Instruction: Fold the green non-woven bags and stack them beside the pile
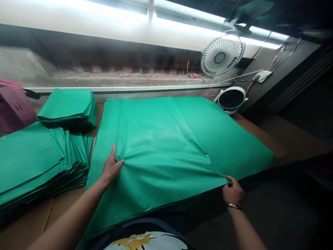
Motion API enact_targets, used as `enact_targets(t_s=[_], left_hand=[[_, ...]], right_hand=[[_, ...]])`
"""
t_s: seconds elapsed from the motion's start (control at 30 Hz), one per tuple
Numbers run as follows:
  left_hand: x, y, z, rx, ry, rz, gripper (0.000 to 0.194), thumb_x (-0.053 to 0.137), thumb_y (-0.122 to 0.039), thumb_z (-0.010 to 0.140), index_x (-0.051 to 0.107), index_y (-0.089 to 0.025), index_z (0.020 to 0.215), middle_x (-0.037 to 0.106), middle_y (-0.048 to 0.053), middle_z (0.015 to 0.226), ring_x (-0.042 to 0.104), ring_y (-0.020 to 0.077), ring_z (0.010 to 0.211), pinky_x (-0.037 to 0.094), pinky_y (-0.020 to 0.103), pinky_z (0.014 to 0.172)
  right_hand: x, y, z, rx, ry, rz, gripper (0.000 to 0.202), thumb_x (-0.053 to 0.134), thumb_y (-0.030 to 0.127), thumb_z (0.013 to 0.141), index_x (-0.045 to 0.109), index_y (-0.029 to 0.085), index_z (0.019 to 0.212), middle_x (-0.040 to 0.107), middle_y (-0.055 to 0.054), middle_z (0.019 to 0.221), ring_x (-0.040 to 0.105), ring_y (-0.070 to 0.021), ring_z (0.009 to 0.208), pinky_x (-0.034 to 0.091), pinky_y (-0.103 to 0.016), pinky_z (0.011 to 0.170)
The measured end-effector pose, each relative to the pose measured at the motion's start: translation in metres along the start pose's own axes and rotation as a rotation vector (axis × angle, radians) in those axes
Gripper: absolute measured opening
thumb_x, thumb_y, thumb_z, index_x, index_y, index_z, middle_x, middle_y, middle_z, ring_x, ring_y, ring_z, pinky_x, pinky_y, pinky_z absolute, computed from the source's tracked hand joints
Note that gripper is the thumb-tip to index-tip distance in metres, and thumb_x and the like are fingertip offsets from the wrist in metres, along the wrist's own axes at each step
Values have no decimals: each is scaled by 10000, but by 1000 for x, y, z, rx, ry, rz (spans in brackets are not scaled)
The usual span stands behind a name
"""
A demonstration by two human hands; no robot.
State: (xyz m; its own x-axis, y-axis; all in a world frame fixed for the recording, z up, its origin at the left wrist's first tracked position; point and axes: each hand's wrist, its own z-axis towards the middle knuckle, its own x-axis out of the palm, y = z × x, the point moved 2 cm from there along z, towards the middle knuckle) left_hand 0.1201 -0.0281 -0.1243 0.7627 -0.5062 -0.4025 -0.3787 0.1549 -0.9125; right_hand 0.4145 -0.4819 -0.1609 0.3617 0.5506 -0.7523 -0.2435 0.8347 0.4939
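A large green sheet lies over other green sheets on the table, its surface creased between my hands. My left hand is at the sheet's left part, thumb and index finger apart, with the material bunched at a fingertip. At the front right edge, my right hand, with a bracelet at the wrist, pinches the sheet's corner and pulls the cloth taut. The undersides of the fingers on my left hand are hidden.
Two stacks of folded green pieces, a smaller one behind a larger one, stand at the left beside a pink bag. A round fan sits at the back right, below a hanging fan.
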Motion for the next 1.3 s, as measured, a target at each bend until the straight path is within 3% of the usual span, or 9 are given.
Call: enact_targets(t_s=[0.13, 0.27, 0.4, 0.5, 0.6, 0.77, 0.9, 1.07, 1.3], left_hand=[[-7, 19, 1, 42, 20, 119, 753, 555, -215, 794, 197, -212, 1457, 353, 96, 1449, 381, 279, 1297, 344, 360, 1053], [-15, 21, -5, 146, -6, 282, 714, 513, -258, 795, 227, -240, 1449, 491, 50, 1353, 521, 266, 1177, 445, 326, 949], [-33, 13, -7, 66, 61, 675, 691, 455, -276, 810, 211, -225, 1454, 642, 81, 1094, 643, 272, 876, 507, 350, 736], [-34, -16, 1, 153, -20, 975, 730, 436, -327, 835, 100, -203, 1471, 586, 159, 1149, 596, 333, 967, 483, 418, 752], [8, -65, 18, 422, -101, 1035, 708, 436, -350, 869, 91, -208, 1471, 399, 185, 1381, 409, 356, 1236, 398, 469, 921], [173, -142, 45, 993, 508, 844, 615, 307, -557, 913, 107, -341, 1453, 94, 7, 1539, 90, 267, 1404, 160, 497, 1100], [273, -160, 68, 1043, 750, 830, 662, 256, -649, 880, 165, -321, 1448, 98, 4, 1536, 5, 288, 1407, 28, 549, 1105], [300, -145, 90, 906, 714, 815, 693, 206, -695, 854, 185, -330, 1442, 94, -6, 1536, -32, 335, 1398, -45, 616, 1069], [268, -157, 80, 823, 714, 693, 681, 252, -611, 902, 76, -272, 1465, 111, 78, 1534, 53, 284, 1406, 99, 514, 1113]], right_hand=[[1, 12, -10, -265, -51, -118, 542, 459, 156, 627, 606, 153, 1148, 565, -126, 1096, 525, -261, 950, 429, -372, 772], [0, 28, -17, -680, -31, -261, 558, 432, 33, 643, 610, 229, 1134, 577, -63, 1063, 537, -202, 914, 403, -316, 727], [-6, 28, -13, -656, -106, -305, 531, 482, 92, 655, 577, 190, 1168, 576, -71, 984, 533, -212, 852, 390, -319, 680], [-5, 25, -12, -634, -36, -319, 712, 468, 84, 642, 417, 206, 1342, 530, -85, 1133, 531, -224, 931, 403, -321, 708], [-2, 22, -15, -616, -44, -279, 797, 409, 31, 682, 269, 277, 1427, 559, -50, 1010, 555, -195, 852, 397, -291, 656], [5, 22, -20, -605, -94, -291, 844, 360, -24, 734, 130, 326, 1467, 557, -18, 831, 484, -152, 583, 375, -288, 579], [4, 13, -18, -659, -95, -361, 867, 368, -41, 740, 122, 377, 1458, 525, 4, 744, 388, -136, 512, 346, -263, 531], [0, -10, -25, -640, -38, -412, 849, 394, -52, 713, 259, 392, 1424, 478, 14, 662, 315, -120, 480, 273, -245, 478], [-3, -7, -33, -657, -44, -269, 618, 447, 87, 796, 406, 289, 1379, 531, 1, 755, 421, -117, 520, 348, -262, 538]])
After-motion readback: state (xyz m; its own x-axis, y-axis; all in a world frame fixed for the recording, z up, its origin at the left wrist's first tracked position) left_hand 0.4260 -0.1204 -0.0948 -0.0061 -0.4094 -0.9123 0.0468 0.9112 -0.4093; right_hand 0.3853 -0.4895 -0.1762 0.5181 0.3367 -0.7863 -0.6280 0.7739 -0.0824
